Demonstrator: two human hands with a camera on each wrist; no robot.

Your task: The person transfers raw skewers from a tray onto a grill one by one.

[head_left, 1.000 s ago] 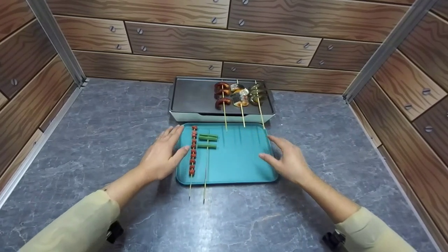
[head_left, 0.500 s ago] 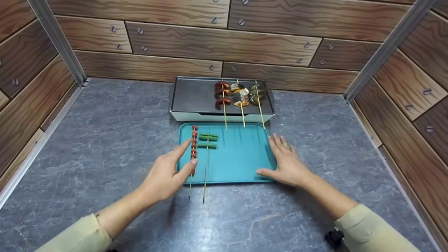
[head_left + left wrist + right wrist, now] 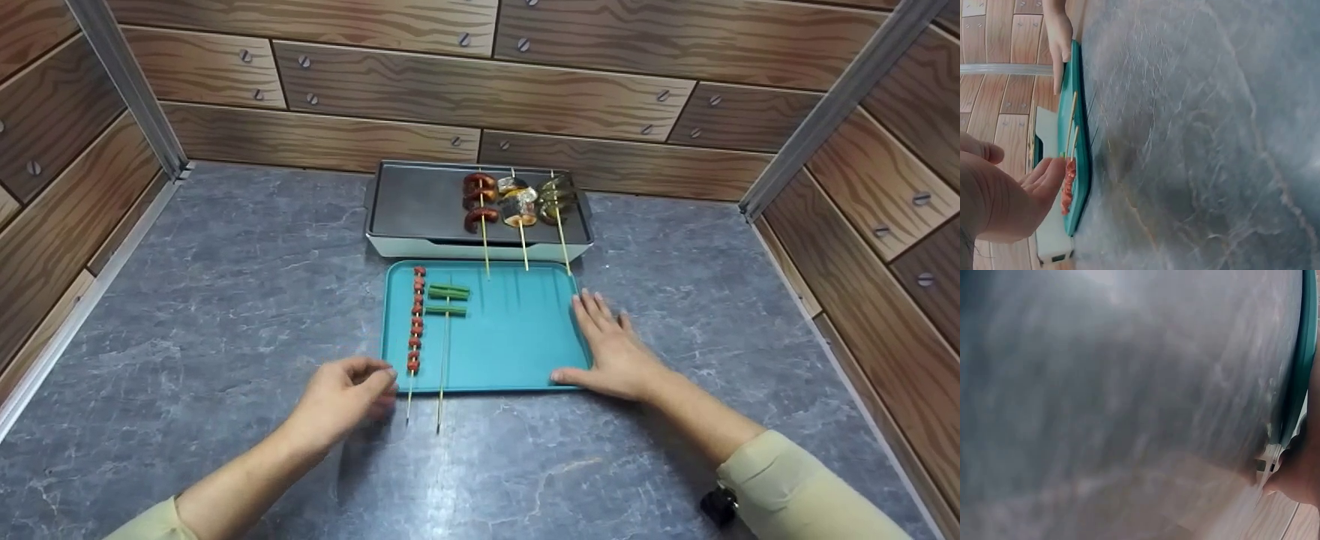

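Note:
A teal tray [image 3: 517, 330] lies in front of the person. On its left side is a skewer of small red pieces [image 3: 415, 330], and beside that a skewer of green stalks [image 3: 448, 311]; both sticks stick out over the near rim. The left hand [image 3: 345, 397] hovers by the tray's near left corner, close to the red skewer's stick. Its fingers bend loosely, and in the left wrist view thumb and fingers of the left hand [image 3: 1010, 191] are apart with nothing between. The right hand [image 3: 619, 356] rests on the tray's right rim, fingers straight and spread.
Behind the tray stands a white griddle with a dark plate [image 3: 424, 202]. Three skewers lie on its right half: dark red curled pieces [image 3: 480, 201], silvery fish-like chunks [image 3: 517, 206] and dark green pieces [image 3: 555, 199]. Their sticks reach over the tray. Wood-patterned walls enclose the grey table [image 3: 247, 300].
The left hand has drawn back from the tray's left rim, over the red skewer, to the near left corner. The right hand has spread and slid slightly nearer along the right rim.

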